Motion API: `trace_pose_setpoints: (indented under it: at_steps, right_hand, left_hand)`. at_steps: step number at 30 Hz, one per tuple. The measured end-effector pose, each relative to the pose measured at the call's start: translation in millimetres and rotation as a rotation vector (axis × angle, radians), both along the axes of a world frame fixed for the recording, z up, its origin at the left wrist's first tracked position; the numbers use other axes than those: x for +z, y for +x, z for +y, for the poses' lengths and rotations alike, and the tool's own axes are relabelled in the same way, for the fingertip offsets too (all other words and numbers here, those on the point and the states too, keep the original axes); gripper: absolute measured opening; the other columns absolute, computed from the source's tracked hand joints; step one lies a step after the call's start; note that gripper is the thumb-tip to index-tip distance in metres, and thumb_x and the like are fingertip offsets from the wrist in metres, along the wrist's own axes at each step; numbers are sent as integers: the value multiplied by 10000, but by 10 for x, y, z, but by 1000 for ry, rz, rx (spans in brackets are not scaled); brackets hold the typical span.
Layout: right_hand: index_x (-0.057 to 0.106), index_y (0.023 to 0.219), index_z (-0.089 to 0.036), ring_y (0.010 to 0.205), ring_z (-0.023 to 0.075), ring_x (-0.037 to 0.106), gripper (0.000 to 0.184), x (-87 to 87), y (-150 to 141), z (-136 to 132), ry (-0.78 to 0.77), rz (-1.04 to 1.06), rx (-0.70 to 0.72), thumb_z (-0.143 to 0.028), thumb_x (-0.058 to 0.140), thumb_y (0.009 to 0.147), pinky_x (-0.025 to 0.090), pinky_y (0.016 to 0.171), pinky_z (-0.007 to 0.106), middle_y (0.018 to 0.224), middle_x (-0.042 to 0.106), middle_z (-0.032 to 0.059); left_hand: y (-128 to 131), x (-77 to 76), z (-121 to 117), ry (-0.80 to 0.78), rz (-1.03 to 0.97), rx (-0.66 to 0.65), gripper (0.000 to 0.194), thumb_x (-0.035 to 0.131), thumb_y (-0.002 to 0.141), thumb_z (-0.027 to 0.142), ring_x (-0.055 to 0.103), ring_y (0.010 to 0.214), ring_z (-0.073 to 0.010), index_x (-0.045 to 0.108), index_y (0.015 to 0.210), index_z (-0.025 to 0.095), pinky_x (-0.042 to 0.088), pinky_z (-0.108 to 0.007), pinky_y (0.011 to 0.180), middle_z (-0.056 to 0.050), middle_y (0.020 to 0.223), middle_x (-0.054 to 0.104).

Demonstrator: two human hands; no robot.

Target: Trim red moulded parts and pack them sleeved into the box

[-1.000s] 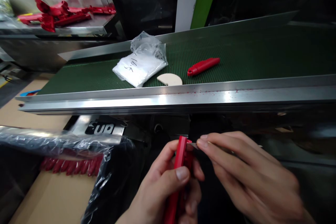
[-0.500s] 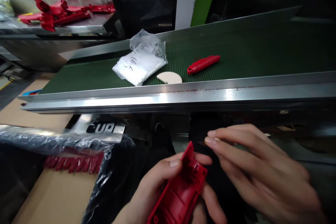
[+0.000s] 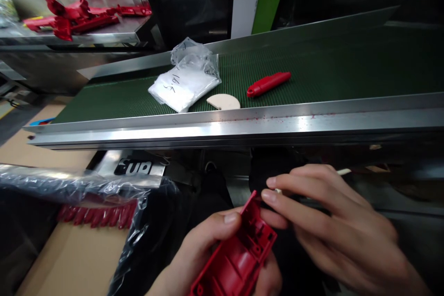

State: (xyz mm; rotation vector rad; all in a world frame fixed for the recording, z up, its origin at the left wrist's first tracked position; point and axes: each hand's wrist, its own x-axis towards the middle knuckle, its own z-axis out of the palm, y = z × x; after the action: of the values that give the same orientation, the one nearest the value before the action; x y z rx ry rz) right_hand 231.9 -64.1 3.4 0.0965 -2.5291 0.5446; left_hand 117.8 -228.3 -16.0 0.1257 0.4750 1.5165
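Note:
My left hand (image 3: 211, 245) is wrapped round a red plastic housing shell (image 3: 239, 256), its hollow, ribbed inside turned up and its narrow end pointing away from me. Close by on the right, my right hand (image 3: 326, 217) has its fingertips pinched together near the shell's narrow end. Between those fingertips a small pale bit shows, and a thin cream-coloured stick end (image 3: 344, 172) pokes out behind the knuckles. The rest of that stick-like tool is hidden by the fingers. Whether it touches the shell I cannot tell.
A green conveyor belt (image 3: 322, 69) with a metal rail (image 3: 298, 122) runs across ahead. On it lie a red elongated part (image 3: 269, 84), a beige disc piece (image 3: 225, 101) and a plastic bag (image 3: 187, 83). Red parts (image 3: 83, 16) lie far left; a plastic-lined box (image 3: 76, 254) holds several more.
My right hand has moved slightly left, nearer the shell's narrow end, and the pale stick end now shows behind it. The shell has tilted a little in my left hand.

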Motion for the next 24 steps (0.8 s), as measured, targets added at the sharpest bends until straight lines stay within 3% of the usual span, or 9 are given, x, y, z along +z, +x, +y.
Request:
trace_pose_setpoints:
  at_steps: [2, 6, 8, 11, 14, 18, 22, 24]
  right_hand:
    - [627, 1174, -175, 1027, 224, 563, 349, -7, -5, -4, 11, 18, -14, -13, 558, 873, 499, 793, 393, 1109, 643, 88]
    - [635, 1169, -181, 1007, 228, 568, 369, -20, 1, 19, 48, 29, -26, 1, 559, 856, 490, 786, 399, 1091, 646, 83]
    - [623, 1200, -178, 1013, 221, 580, 395, -10, 19, 53, 31, 40, -69, 1, 563, 854, 494, 788, 385, 1091, 641, 85]
    - [625, 1197, -167, 990, 197, 608, 425, 27, 50, 89, -20, 142, -169, 24, 591, 819, 500, 785, 346, 1104, 636, 81]
    - [641, 1161, -176, 973, 150, 611, 394, 42, 67, 47, -105, 170, -238, 13, 605, 818, 490, 822, 291, 1127, 634, 50]
    - [641, 1172, -236, 989, 78, 593, 342, 1, 54, -88, -324, 39, -285, -56, 566, 891, 489, 821, 160, 1146, 612, -5]
    - [631, 1179, -259, 1038, 78, 587, 331, -24, 16, -168, -437, -1, -251, -84, 556, 908, 474, 878, 139, 1149, 600, -10]
    - [629, 1175, -246, 1043, 76, 584, 325, -25, 3, -177, -436, -1, -235, -79, 547, 909, 469, 887, 136, 1150, 596, -4]
  left_hand:
    - [-4, 1, 1, -4, 6, -6, 569, 323, 963, 421, 459, 441, -89, 681, 688, 74, 331, -158, 433, -71, 513, 509]
    - [-32, 9, -33, -22, 6, -21, 459, 400, 939, 408, 468, 435, -89, 717, 1045, 93, 354, -161, 448, -54, 539, 546]
    - [-54, 7, -57, -47, 29, -104, 423, 534, 876, 384, 512, 506, -83, 707, 1122, 87, 405, -159, 528, -71, 634, 594]
    - [-66, -26, -80, -71, 90, -219, 437, 636, 793, 354, 567, 611, -92, 723, 1091, 46, 438, -163, 654, -103, 723, 631]
    - [-30, -85, -77, -2, 26, -143, 480, 515, 866, 405, 532, 489, -97, 703, 1126, 49, 410, -172, 530, -83, 625, 605]
    - [22, -131, -49, 60, -80, -29, 552, 292, 958, 391, 440, 379, -96, 659, 1184, 46, 306, -170, 393, -66, 556, 566]
    - [-18, -149, -17, 112, -138, -130, 530, 377, 934, 430, 540, 457, -105, 631, 1231, 72, 408, -168, 489, -80, 598, 618]
    - [-47, -154, -3, 95, -134, -119, 504, 418, 923, 434, 612, 530, -124, 640, 1222, 94, 465, -183, 559, -95, 641, 661]
